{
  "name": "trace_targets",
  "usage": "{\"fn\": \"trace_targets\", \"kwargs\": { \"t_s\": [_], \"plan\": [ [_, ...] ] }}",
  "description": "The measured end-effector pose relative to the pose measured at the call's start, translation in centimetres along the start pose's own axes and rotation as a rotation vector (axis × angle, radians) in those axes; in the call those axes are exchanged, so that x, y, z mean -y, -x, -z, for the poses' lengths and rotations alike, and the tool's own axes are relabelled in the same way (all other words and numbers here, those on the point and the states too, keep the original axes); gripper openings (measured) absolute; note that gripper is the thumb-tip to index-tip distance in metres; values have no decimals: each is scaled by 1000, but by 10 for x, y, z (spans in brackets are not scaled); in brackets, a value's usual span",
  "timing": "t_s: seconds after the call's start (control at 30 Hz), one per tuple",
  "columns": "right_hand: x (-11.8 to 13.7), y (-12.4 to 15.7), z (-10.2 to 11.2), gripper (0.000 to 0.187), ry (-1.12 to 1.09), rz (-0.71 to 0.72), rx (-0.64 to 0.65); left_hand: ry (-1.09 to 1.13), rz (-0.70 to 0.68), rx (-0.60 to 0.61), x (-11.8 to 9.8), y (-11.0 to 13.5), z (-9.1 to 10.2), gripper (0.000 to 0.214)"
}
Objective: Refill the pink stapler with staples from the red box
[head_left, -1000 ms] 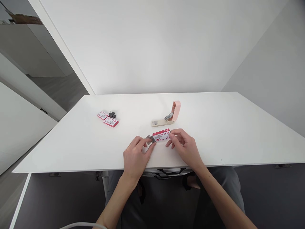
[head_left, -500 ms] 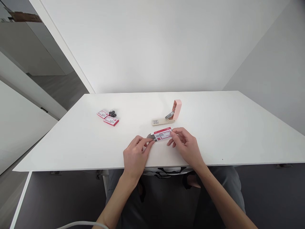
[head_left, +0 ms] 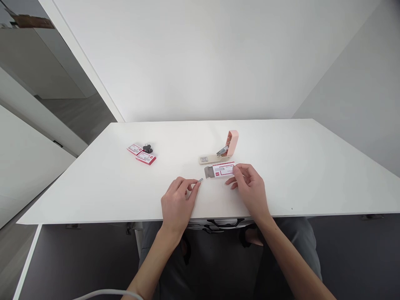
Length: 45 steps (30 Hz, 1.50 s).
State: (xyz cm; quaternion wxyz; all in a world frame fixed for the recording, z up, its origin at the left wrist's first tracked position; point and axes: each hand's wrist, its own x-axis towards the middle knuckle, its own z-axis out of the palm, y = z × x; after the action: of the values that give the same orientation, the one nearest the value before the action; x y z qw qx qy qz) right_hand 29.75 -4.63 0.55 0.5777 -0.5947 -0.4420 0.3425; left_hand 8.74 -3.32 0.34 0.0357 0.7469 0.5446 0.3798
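Note:
Between the thumb and finger of my left hand (head_left: 179, 201) a small grey strip of staples (head_left: 200, 180) is pinched, its end sticking out. My right hand (head_left: 249, 185) grips the right end of a red and white staple box (head_left: 223, 169). That box has its grey end flap (head_left: 209, 172) open toward the left hand, a short gap from the strip. Just behind it, a stapler (head_left: 214, 159) with a cream base stands opened, its pink top (head_left: 233, 143) swung upright and the metal magazine showing.
Two more red and white boxes (head_left: 146, 158) lie at the left back of the white table (head_left: 93, 187), beside a small black object (head_left: 148, 148). A white wall (head_left: 200, 62) rises behind the table. A pale cable (head_left: 106, 293) runs near my left forearm.
My right hand has moved the box to the right and slightly back, away from my left hand. The staple strip is now out of the box, between my left fingers.

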Motion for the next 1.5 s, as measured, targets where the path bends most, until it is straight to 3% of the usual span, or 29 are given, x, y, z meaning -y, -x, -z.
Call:
{"fn": "trace_targets", "kwargs": {
  "t_s": [0.3,0.57,0.67,1.1,1.5],
  "plan": [
    [-1,-1,0,40,-34,-7,7,-81,12,82,3,-2,-1,10],
    [1,0,1,40,-56,21,108,179,-4,103,0,-6,8,21],
    [4,1,1,37,-84,44,164,240,17,162,-1,-9,12,25],
    [8,2,2,35,-124,62,311,337,19,240,-4,-11,16,25],
    [9,2,2,35,-125,54,345,385,64,286,-5,-12,19,26]
  ]
}}
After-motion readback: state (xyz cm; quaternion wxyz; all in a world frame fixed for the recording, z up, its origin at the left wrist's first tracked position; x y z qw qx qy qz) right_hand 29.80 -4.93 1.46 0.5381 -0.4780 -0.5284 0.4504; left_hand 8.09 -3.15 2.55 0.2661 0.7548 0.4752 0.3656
